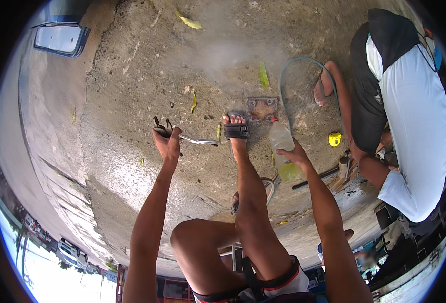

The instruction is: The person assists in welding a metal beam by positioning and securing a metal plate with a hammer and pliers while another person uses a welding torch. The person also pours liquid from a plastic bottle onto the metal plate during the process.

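My left hand (168, 141) is closed around a dark metal tool with a long silver handle or rod (200, 142), left of my sandaled foot (236, 134); its exact kind is unclear. My right hand (294, 154) grips a translucent plastic bottle (281, 134) of pale yellowish liquid, tilted, with its red cap toward a rusty square metal plate (262, 105) on the concrete. A pale haze hangs above the plate, near the top of the view.
Another person (415, 126) in a white shirt crouches at the right, beside a looped hose (309, 59), a yellow tape measure (335, 139), a black bar (314, 178) and wood pieces (345, 179). A blue-framed panel (59, 39) is top left; vehicles (70, 252) appear lower left.
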